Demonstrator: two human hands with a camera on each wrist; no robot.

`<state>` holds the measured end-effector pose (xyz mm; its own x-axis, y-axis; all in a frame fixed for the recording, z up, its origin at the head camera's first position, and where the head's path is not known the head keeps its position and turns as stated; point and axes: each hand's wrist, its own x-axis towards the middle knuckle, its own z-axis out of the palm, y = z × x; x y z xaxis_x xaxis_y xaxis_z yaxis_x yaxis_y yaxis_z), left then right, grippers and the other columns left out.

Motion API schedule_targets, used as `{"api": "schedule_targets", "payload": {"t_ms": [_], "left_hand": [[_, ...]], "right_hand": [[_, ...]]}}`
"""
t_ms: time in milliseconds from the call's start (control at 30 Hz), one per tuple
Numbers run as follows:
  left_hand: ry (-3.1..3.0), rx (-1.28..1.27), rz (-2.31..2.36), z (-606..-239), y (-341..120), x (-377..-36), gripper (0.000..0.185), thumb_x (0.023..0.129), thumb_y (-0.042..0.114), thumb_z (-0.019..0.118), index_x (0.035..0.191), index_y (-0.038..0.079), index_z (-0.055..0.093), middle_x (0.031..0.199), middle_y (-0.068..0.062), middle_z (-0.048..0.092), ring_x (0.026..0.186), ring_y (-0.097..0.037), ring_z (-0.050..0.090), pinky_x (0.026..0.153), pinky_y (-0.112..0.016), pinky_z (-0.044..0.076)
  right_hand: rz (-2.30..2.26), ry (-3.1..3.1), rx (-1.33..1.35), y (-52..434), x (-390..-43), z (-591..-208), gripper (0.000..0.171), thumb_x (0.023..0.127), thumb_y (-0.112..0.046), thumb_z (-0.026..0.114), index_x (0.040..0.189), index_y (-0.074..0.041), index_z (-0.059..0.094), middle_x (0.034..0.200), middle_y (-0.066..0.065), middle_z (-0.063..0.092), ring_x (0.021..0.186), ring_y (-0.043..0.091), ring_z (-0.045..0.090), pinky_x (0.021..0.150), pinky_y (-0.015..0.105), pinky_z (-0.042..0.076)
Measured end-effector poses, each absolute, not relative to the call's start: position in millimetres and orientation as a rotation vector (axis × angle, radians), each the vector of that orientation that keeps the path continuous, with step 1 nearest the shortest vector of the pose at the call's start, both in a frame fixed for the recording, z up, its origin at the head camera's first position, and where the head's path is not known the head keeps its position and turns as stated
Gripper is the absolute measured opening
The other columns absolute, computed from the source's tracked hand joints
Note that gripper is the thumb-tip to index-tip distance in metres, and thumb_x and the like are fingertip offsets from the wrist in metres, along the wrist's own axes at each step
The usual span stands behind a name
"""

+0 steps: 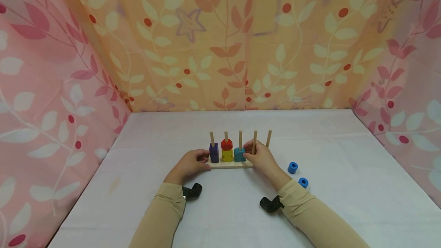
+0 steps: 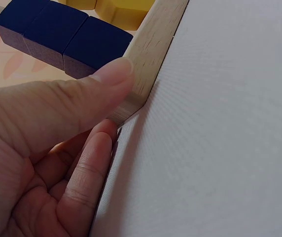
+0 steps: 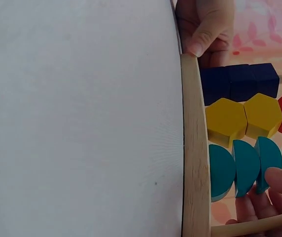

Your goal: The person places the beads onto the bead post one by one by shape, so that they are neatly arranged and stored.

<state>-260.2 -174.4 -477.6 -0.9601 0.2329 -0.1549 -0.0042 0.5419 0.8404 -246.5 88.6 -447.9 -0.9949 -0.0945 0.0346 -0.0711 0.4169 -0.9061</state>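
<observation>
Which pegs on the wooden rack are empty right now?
The two rightmost pegs are empty: bare dowels, while the other three carry the purple, red and yellow, and teal blocks.

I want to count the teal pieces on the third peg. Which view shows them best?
The right wrist view: three teal pieces sit side by side, the right hand touching the last. The head view shows only one teal lump. The left wrist view shows none.

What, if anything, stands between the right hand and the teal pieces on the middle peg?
Nothing visible: the right hand already has a fingertip on the top teal piece. The bare peg rises just beside the hand, not between.
</observation>
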Motion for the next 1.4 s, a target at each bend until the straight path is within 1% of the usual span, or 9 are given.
{"api": "schedule_targets", "payload": {"t_ms": [167, 367, 567, 733, 867, 967, 1067, 1233, 1400], "left_hand": [[2.542, 0.199, 1.363, -479.8, -174.7, -262.0, 0.051, 0.069, 0.017, 0.080, 0.116, 0.015, 0.061, 0.102, 0.001, 0.063, 0.093, -0.013, 0.057, 0.090, -0.035, 0.044], [2.547, 0.196, 1.347, -479.5, -174.2, -262.3, 0.051, 0.070, 0.018, 0.079, 0.117, 0.015, 0.061, 0.101, 0.001, 0.063, 0.093, -0.013, 0.056, 0.090, -0.035, 0.044], [2.547, 0.213, 1.365, -480.1, -174.9, -262.7, 0.051, 0.069, 0.018, 0.080, 0.116, 0.014, 0.062, 0.101, 0.001, 0.063, 0.092, -0.013, 0.057, 0.089, -0.035, 0.045], [2.542, 0.223, 1.369, -480.5, -175.2, -263.5, 0.050, 0.069, 0.017, 0.080, 0.116, 0.013, 0.062, 0.101, 0.001, 0.063, 0.092, -0.013, 0.057, 0.089, -0.034, 0.045], [2.542, 0.226, 1.367, -480.5, -174.7, -263.2, 0.049, 0.070, 0.017, 0.079, 0.116, 0.013, 0.062, 0.100, 0.001, 0.063, 0.092, -0.013, 0.057, 0.089, -0.035, 0.045], [2.545, 0.230, 1.364, -481.1, -174.4, -263.4, 0.050, 0.070, 0.018, 0.079, 0.116, 0.014, 0.062, 0.100, 0.001, 0.063, 0.092, -0.013, 0.057, 0.089, -0.035, 0.045], [2.544, 0.232, 1.363, -482.0, -174.5, -264.1, 0.050, 0.070, 0.018, 0.079, 0.116, 0.014, 0.061, 0.101, 0.001, 0.063, 0.092, -0.013, 0.057, 0.089, -0.035, 0.044], [2.550, 0.228, 1.352, -483.5, -175.2, -265.7, 0.050, 0.070, 0.019, 0.079, 0.116, 0.015, 0.061, 0.101, 0.002, 0.063, 0.093, -0.013, 0.056, 0.089, -0.036, 0.044], [2.544, 0.225, 1.356, -485.3, -176.3, -266.0, 0.050, 0.070, 0.019, 0.079, 0.117, 0.015, 0.061, 0.102, 0.002, 0.063, 0.094, -0.013, 0.056, 0.090, -0.036, 0.044]], "right_hand": [[-1.680, 2.598, -0.148, 89.7, -246.6, -447.4, 0.030, 0.082, -0.004, 0.066, 0.110, -0.002, 0.056, 0.105, 0.012, 0.061, 0.096, 0.024, 0.060, 0.089, 0.039, 0.046], [-1.628, 2.601, -0.186, 95.6, -242.5, -440.4, 0.046, 0.084, -0.007, 0.064, 0.127, -0.003, 0.049, 0.118, 0.013, 0.059, 0.109, 0.030, 0.055, 0.094, 0.041, 0.041], [-1.623, 2.586, -0.299, 105.7, -235.1, -428.5, 0.050, 0.086, -0.008, 0.062, 0.133, -0.001, 0.044, 0.125, 0.017, 0.054, 0.115, 0.033, 0.050, 0.097, 0.043, 0.038], [-1.609, 2.591, -0.403, 115.0, -229.1, -418.9, 0.052, 0.087, -0.010, 0.062, 0.134, -0.001, 0.042, 0.127, 0.018, 0.052, 0.118, 0.031, 0.049, 0.098, 0.043, 0.037], [-1.610, 2.578, -0.463, 124.6, -224.1, -415.0, 0.051, 0.087, -0.008, 0.061, 0.133, 0.002, 0.041, 0.128, 0.021, 0.050, 0.119, 0.031, 0.047, 0.098, 0.043, 0.037], [-1.616, 2.554, -0.479, 134.0, -219.5, -410.2, 0.051, 0.088, -0.008, 0.060, 0.134, 0.002, 0.041, 0.128, 0.021, 0.050, 0.117, 0.032, 0.049, 0.096, 0.042, 0.039], [-1.610, 2.535, -0.494, 147.1, -215.6, -404.7, 0.045, 0.088, -0.007, 0.059, 0.131, 0.002, 0.045, 0.126, 0.021, 0.052, 0.113, 0.032, 0.052, 0.092, 0.037, 0.044], [-1.550, 2.556, -0.484, 178.6, -211.3, -401.3, 0.031, 0.089, -0.008, 0.058, 0.118, 0.002, 0.055, 0.114, 0.021, 0.059, 0.105, 0.033, 0.057, 0.083, 0.026, 0.049], [-1.469, 2.554, -0.407, 213.6, -206.2, -407.4, 0.032, 0.089, -0.014, 0.059, 0.117, 0.000, 0.055, 0.113, 0.020, 0.059, 0.105, 0.035, 0.057, 0.082, 0.026, 0.049]]}}
